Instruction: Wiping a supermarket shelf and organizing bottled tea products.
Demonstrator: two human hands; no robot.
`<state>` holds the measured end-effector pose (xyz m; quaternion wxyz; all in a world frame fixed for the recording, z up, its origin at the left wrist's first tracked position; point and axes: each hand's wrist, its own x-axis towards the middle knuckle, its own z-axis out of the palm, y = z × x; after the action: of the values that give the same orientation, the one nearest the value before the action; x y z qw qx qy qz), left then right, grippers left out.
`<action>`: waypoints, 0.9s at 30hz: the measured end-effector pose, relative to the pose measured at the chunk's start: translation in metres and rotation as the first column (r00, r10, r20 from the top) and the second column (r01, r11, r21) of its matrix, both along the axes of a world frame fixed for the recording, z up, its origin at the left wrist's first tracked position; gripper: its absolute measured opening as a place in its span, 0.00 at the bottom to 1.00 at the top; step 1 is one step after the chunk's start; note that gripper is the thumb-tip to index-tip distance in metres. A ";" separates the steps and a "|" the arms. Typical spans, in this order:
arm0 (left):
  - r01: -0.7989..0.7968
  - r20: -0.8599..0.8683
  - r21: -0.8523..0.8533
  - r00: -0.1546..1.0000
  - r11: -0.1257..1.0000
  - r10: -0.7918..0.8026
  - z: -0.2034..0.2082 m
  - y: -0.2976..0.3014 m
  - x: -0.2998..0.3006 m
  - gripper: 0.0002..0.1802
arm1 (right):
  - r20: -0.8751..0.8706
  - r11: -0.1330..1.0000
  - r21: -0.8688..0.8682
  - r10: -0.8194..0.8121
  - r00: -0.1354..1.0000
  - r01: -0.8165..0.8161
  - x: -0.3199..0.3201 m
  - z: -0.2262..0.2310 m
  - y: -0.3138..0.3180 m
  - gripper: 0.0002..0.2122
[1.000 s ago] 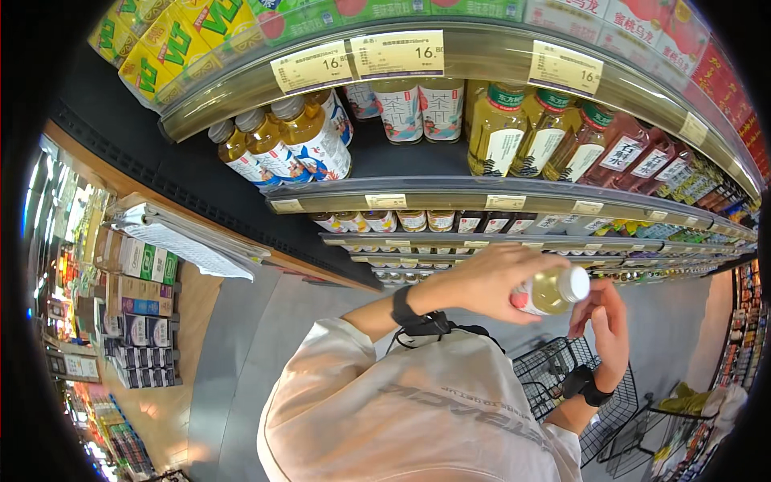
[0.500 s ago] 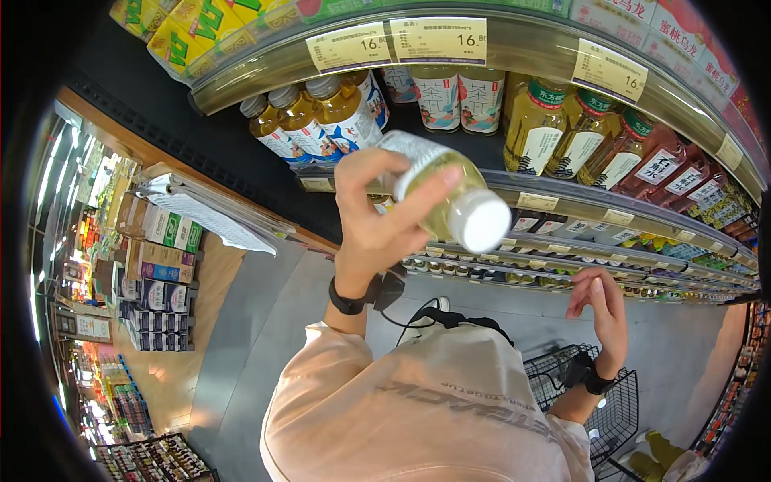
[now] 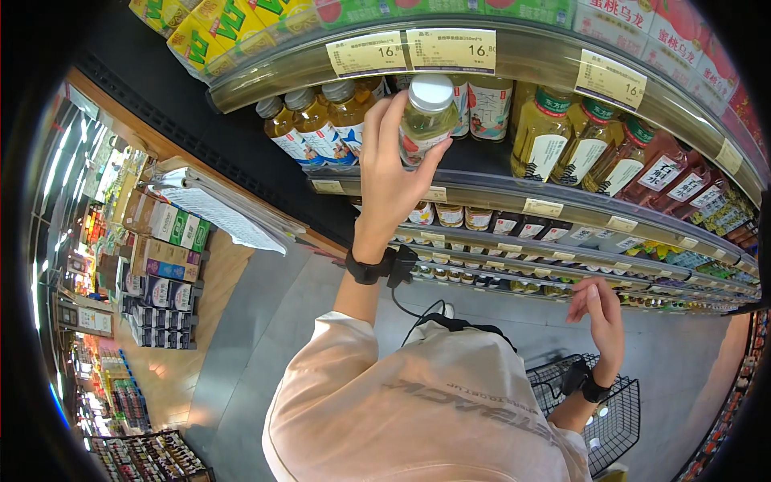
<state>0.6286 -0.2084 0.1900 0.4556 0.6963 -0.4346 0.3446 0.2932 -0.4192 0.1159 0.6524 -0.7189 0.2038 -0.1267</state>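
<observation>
My left hand (image 3: 393, 169) is closed round a clear drink bottle (image 3: 427, 120) with a white cap and pale yellow-green liquid. The bottle stands nearly upright at the front of the shelf (image 3: 482, 183). Whether its base touches the shelf is hidden by my fingers. Just behind it are similar white-labelled bottles (image 3: 489, 108). Left of my hand stand amber bottles (image 3: 301, 120) with grey caps. My right hand (image 3: 598, 317) hangs lower at the right, fingers loosely bent and apart, with nothing in it.
Green-capped tea bottles (image 3: 542, 136) and red drink bottles (image 3: 662, 173) fill the shelf to the right. A price rail (image 3: 530, 60) overhangs the bottles. Papers (image 3: 217, 205) stick out at the left. A black wire basket (image 3: 618, 414) is below my right hand.
My left hand has moved up toward the shelf and turned the bottle from tilted, cap toward me, to nearly upright. My right hand has hardly moved.
</observation>
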 end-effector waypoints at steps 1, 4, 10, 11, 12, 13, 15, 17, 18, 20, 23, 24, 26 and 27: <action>-0.001 0.002 0.002 1.000 1.000 0.001 -0.003 0.000 0.002 0.42 | -0.011 1.000 -0.006 -0.010 1.000 0.010 -0.001 -0.001 0.001 0.16; -0.124 0.097 0.094 0.989 0.988 0.115 -0.010 -0.003 0.006 0.42 | -0.005 1.000 0.009 -0.027 1.000 0.027 -0.003 -0.002 0.002 0.16; -0.278 0.096 0.088 0.958 0.957 0.269 0.002 -0.007 0.000 0.40 | 0.016 0.999 0.012 -0.053 0.998 0.052 -0.003 -0.006 0.003 0.16; -0.273 0.094 0.089 0.960 0.958 0.265 0.001 -0.007 0.002 0.40 | 0.014 0.998 0.013 -0.057 0.998 0.057 -0.003 -0.007 0.003 0.16; -0.295 0.067 0.083 0.955 0.952 0.290 -0.002 -0.008 0.004 0.42 | 0.016 0.998 -0.002 -0.060 0.998 0.060 -0.003 -0.007 0.004 0.16; -0.317 0.041 0.079 0.948 0.945 0.315 -0.004 -0.009 0.006 0.44 | 0.017 0.998 -0.017 -0.062 0.998 0.062 -0.003 -0.008 0.004 0.17; -0.270 -0.033 0.072 0.961 0.960 0.273 -0.006 -0.012 0.003 0.47 | 0.014 0.998 -0.014 -0.060 0.998 0.060 -0.002 -0.010 0.003 0.17; -0.297 0.016 0.058 0.955 0.953 0.296 -0.010 -0.011 0.002 0.49 | 0.011 0.999 -0.017 -0.050 0.999 0.051 -0.001 -0.010 0.003 0.17; -0.303 0.014 0.055 0.953 0.951 0.303 -0.011 -0.011 0.000 0.49 | 0.009 0.998 -0.001 -0.064 0.998 0.064 -0.001 -0.009 0.004 0.16; -0.330 0.056 0.035 0.943 0.943 0.328 -0.009 -0.015 -0.003 0.48 | 0.006 0.998 0.013 -0.065 0.998 0.064 0.000 -0.009 0.005 0.16; -0.367 0.138 0.060 0.924 0.928 0.357 -0.004 -0.024 -0.006 0.46 | 0.006 0.997 0.013 -0.071 0.997 0.071 -0.001 -0.010 0.003 0.17; -0.377 0.140 0.052 0.919 0.925 0.367 0.000 -0.028 -0.007 0.46 | 0.004 0.997 0.016 -0.076 0.997 0.076 -0.001 -0.010 0.003 0.17; -0.386 0.116 0.056 0.919 0.921 0.378 -0.001 -0.034 -0.005 0.45 | 0.002 0.997 0.018 -0.077 0.997 0.077 0.001 -0.010 0.003 0.17; -0.387 0.092 0.060 0.920 0.920 0.380 0.000 -0.035 -0.004 0.45 | 0.001 0.998 0.012 -0.068 0.998 0.068 0.002 -0.010 0.002 0.17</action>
<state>0.6250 -0.2429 0.1898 0.3346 0.7710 -0.3203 0.4371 0.2948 -0.4171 0.1062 0.6520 -0.7076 0.2284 -0.1481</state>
